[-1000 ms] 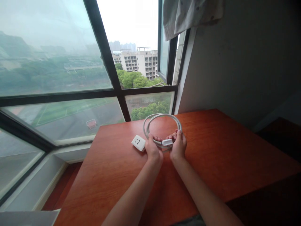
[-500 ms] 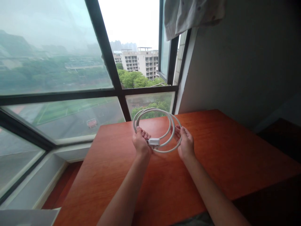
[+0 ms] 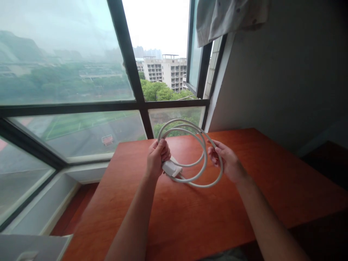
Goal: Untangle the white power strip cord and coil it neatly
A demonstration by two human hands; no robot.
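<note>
A white power cable (image 3: 204,159) is wound in several loose loops above the reddish-brown table (image 3: 190,221). My left hand (image 3: 159,156) is closed round the loops at their left side. Just below its fingers hangs the cable's white plug (image 3: 172,169), with prongs pointing down and left. On the right, my right hand (image 3: 224,159) pinches the outermost loop between thumb and fingers, the other fingers curled behind it. The inner loops hang free between the two hands.
Beyond the table stands a dark-framed window (image 3: 174,105), with one pane swung outward. A light curtain (image 3: 231,21) hangs at its upper right. A grey wall (image 3: 272,79) rises on the right. At lower left is a white ledge (image 3: 49,246).
My right hand has moved right and drawn the outer loop wider. My left hand has shifted slightly left and up, and the plug has tilted and dropped lower. The view has turned slightly left.
</note>
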